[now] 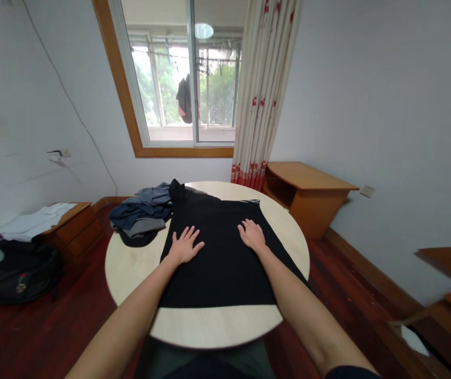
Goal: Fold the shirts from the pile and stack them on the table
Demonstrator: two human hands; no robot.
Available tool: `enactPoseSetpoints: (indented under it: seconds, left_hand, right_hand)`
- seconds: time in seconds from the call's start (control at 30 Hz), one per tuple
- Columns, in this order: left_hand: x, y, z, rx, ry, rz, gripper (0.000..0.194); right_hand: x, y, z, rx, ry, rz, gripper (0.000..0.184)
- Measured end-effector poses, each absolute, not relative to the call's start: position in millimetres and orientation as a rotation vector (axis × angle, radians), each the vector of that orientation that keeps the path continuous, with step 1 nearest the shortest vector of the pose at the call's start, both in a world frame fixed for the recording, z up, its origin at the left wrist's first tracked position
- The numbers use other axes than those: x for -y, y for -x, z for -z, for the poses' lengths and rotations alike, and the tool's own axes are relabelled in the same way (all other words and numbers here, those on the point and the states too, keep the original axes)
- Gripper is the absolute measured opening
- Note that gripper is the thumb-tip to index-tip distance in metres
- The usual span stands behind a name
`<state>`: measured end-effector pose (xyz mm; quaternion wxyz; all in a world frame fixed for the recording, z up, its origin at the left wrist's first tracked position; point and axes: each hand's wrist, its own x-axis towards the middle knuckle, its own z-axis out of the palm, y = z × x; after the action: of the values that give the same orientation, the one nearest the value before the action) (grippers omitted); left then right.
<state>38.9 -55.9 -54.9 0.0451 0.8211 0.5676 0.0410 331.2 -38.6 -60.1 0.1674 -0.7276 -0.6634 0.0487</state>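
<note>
At your far left, a dark bag [20,279] sits on the reddish floor [87,279], and a white cloth [31,221] lies over the top of a low wooden cabinet [76,231]. Next comes a heap of clothes [142,205], grey, navy and black, piled on the far left part of the round pale table [213,326]. Behind the table is a sliding window [170,84] in a wooden frame.

The black garment [219,273] lies spread over the middle of the table, its near edge running almost straight across, with bare tabletop between that edge and you. Your left hand [186,246] rests palm down on the left part of the garment, fingers spread apart, thumb pointing inward. Your right hand [252,235] rests on its right part, the fingers slightly bent and closer together, thumb side inward; nothing is pinched in either hand.

Beyond the table, to the right of the window, hangs a cream curtain [261,100] with red patterns. Right of it, a wooden desk [308,176] stands against the wall.
</note>
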Motion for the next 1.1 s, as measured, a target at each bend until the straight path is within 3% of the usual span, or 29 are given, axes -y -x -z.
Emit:
enactPoseSetpoints:
  seconds: [0.2, 0.6, 0.77, 0.97, 1.1]
  left_hand:
    - [97, -46, 58, -1.789, -2.461, -0.131, 0.074]
    - [159, -24, 57, -1.877, -2.475, -0.292, 0.058]
    - [194, -25, 54, -1.588, -2.716, -0.486, 0.052]
    - [221, -14, 59, -1.502, -2.664, -0.272, 0.059]
    - [206, -18, 31, -1.43, -2.605, -0.138, 0.06]
  right_hand:
    - [62, -356, 64, 1.903, 2.12, -0.122, 0.058]
    - [76, -360, 61, 1.905, 2.157, -0.105, 0.059]
    - [77, -357, 59, 1.919, 2.181, -0.091, 0.059]
    - [89, -356, 60, 1.946, 2.195, -0.113, 0.061]
    - [91, -348, 41, 2.022, 2.31, -0.208, 0.062]
